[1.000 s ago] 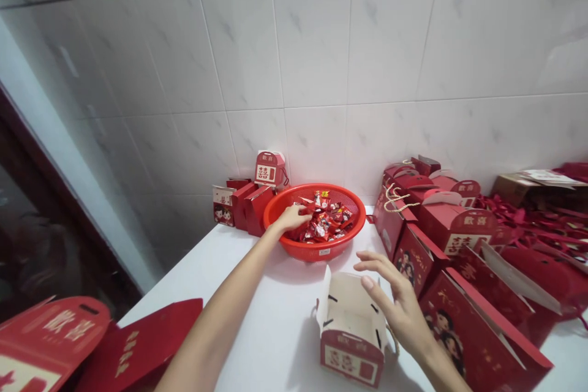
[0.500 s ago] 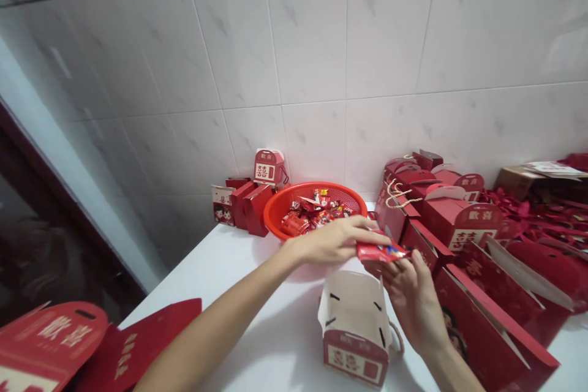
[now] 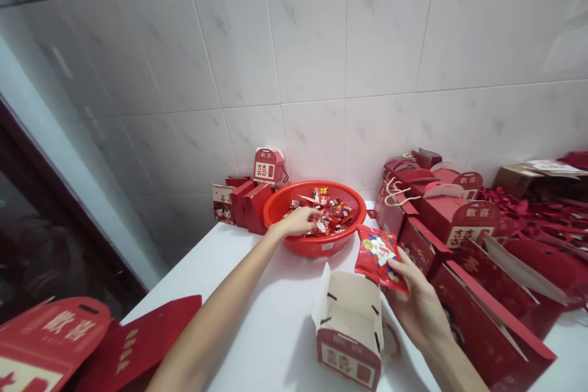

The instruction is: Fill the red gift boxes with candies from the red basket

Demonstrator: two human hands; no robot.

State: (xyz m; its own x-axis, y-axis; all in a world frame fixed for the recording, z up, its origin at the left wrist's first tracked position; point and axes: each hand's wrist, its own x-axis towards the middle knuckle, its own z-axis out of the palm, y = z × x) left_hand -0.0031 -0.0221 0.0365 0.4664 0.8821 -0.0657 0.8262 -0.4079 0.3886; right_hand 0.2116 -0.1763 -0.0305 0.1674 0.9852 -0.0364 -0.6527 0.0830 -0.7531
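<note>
My right hand (image 3: 419, 300) grips a shiny red snack packet (image 3: 377, 255) by its lower right side, thumb on the front. The packet hangs above and to the right of an open gift box (image 3: 349, 352), red outside and off-white inside, with a rope handle at its right. My left hand (image 3: 299, 222) is over the orange-red plastic basket (image 3: 316, 248), fingers reaching among small red wrapped candies (image 3: 337, 211). Those fingers look stretched out and apart, with nothing visibly lifted, though the fingertips are partly lost against the candies.
Rows of red gift boxes (image 3: 473, 220) crowd the table's right side, with magenta ribbons (image 3: 519, 208) and a cardboard box (image 3: 517, 180) behind. Small red boxes (image 3: 257, 205) stand left of the basket. Unfilled-looking red bags (image 3: 138, 340) lie front left. A tiled wall (image 3: 312, 141) closes off the back.
My left hand has left the packet and moved left into the basket. The packet stays in my right hand, now tilted with its printed front showing. The open box has shifted slightly left.
</note>
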